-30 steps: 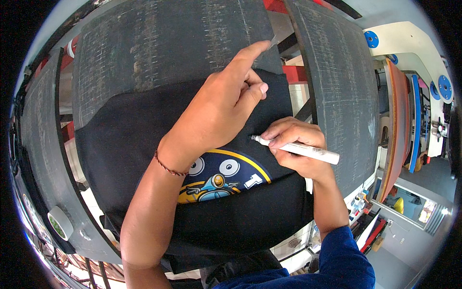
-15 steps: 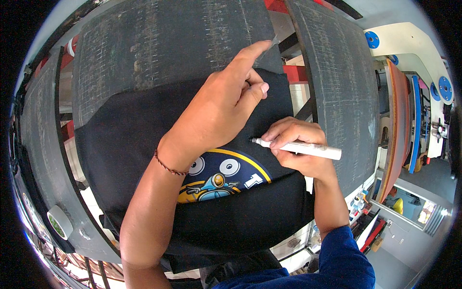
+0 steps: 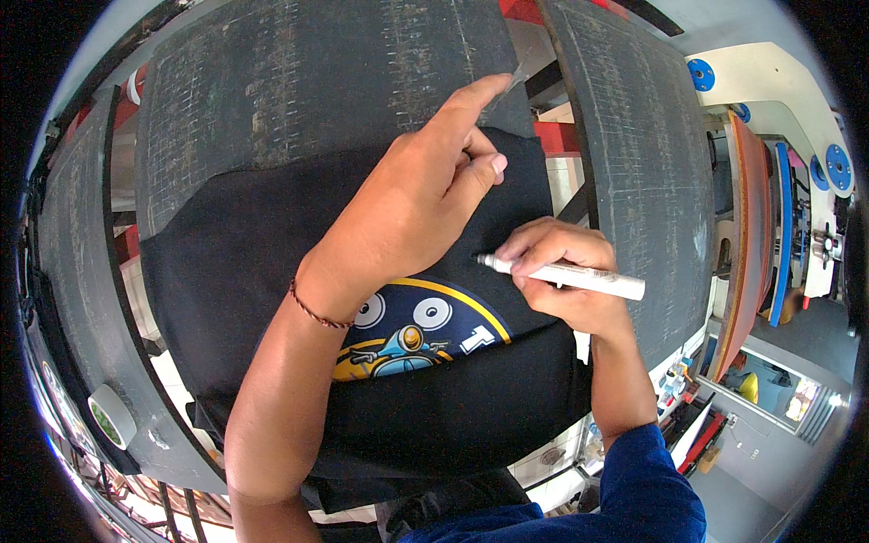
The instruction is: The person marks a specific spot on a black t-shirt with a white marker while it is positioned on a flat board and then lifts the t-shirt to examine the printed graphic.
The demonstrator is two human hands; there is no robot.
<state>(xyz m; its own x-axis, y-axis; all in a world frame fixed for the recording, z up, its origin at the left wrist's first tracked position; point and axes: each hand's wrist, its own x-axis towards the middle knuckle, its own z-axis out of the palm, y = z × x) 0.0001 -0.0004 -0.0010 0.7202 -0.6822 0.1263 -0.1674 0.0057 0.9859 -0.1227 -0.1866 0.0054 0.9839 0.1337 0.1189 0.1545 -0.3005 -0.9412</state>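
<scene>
Right fingers of right hand (image 3: 579,252) clamped on white marker (image 3: 599,282); dark nib left of fingertips, over black cloth (image 3: 235,240), contact unclear. Left hand (image 3: 407,201): index outstretched past cloth's far edge, others curled, grip unclear. Bare board (image 3: 317,86) beyond; second board (image 3: 647,181) across gap, right of both hands' fingertips.

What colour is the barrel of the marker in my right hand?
The marker barrel is white, showing best in the head view.
</scene>
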